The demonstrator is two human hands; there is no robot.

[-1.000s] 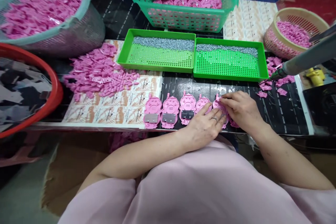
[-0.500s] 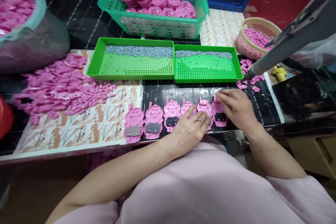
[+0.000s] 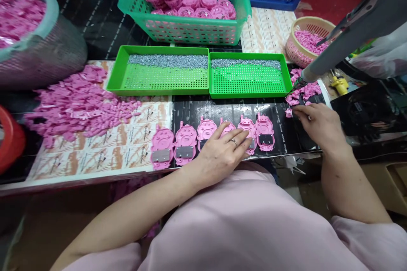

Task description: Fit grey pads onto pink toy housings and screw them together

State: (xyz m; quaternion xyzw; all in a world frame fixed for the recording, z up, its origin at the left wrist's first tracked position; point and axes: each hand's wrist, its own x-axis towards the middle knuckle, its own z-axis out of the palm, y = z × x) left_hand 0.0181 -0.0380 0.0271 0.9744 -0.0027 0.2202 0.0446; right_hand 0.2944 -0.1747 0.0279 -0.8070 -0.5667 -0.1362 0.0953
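Observation:
Several pink plastic toy casings [image 3: 185,144] lie in a row along the table's front edge, each with a small stub at its top. Dark or grey rectangular plates show on the lower part of most. My left hand [image 3: 222,148], with a ring on one finger, lies flat over the middle casings and partly hides them. Beyond the right end of the row, my right hand [image 3: 318,125] has its fingertips pinched at a small pink plastic part [image 3: 288,112]. That part is at the edge of a loose heap of small pink parts [image 3: 310,90]. The rightmost casing [image 3: 265,133] is uncovered.
Two green trays [image 3: 159,92] hold small metal pieces. Behind them stands a green basket [image 3: 193,29] of pink assemblies. A pink pile [image 3: 79,106] and a large tub [image 3: 47,51] are at left. At right, a grey metal arm [image 3: 333,46] slants over a beige basket [image 3: 292,48].
My right hand has moved right, from the top of the rightmost casing to the small pink parts. My left hand has stayed on the middle casings, shifting slightly left.

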